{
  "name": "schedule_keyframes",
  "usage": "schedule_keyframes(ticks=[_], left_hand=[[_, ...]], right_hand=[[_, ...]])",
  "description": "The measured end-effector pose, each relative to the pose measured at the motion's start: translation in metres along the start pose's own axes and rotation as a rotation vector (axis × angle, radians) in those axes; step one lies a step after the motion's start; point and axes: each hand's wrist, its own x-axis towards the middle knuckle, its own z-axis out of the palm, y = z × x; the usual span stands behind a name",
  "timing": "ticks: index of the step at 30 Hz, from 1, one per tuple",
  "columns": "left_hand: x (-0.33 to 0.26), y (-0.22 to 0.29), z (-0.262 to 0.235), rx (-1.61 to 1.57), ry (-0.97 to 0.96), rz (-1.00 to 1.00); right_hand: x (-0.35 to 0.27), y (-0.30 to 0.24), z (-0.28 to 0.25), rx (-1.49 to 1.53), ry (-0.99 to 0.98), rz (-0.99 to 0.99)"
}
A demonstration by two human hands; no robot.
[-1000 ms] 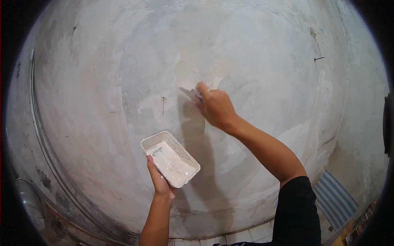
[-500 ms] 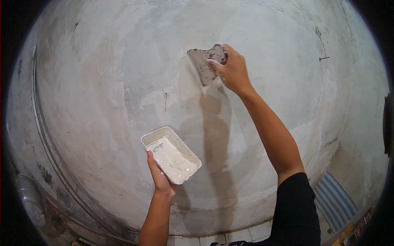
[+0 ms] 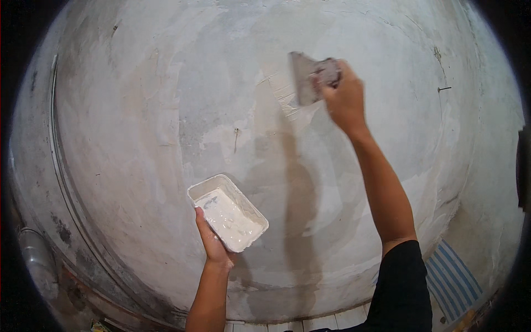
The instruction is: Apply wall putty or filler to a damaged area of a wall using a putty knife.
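Observation:
My right hand grips a wide putty knife, a flat blade with dark stains, at the upper middle of the wall. Left of the blade, a ridged streak of fresh cream-coloured putty shows on the wall. My left hand supports a rectangular white tub from its left and lower side, thumb on the outer wall. Wet off-white putty covers the tub's bottom. The tub is tilted toward me. Motion slightly blurs the putty knife.
One nail sticks out of the wall at right, another near the middle. A metal strip runs down the left side, above a grey pipe. A blue-striped cloth lies at lower right. White floor tiles line the bottom.
My right hand has carried the putty knife to the right and slightly up, uncovering the ridged putty streak. The left hand with the tub has hardly shifted. The view has moved a little left.

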Motion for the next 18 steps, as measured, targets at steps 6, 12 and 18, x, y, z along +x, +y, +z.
schedule_keyframes(ticks=[6, 12, 18], left_hand=[[0.001, -0.002, 0.003, -0.021, -0.026, -0.014], [0.0, -0.001, -0.004, -0.04, -0.032, -0.058], [0.001, -0.001, -0.002, -0.046, -0.008, -0.021]], right_hand=[[-0.037, -0.02, 0.065, -0.072, -0.331, 0.031], [-0.02, -0.009, 0.046, -0.212, -0.247, 0.102], [-0.002, 0.008, -0.013, -0.199, 0.033, 0.069]])
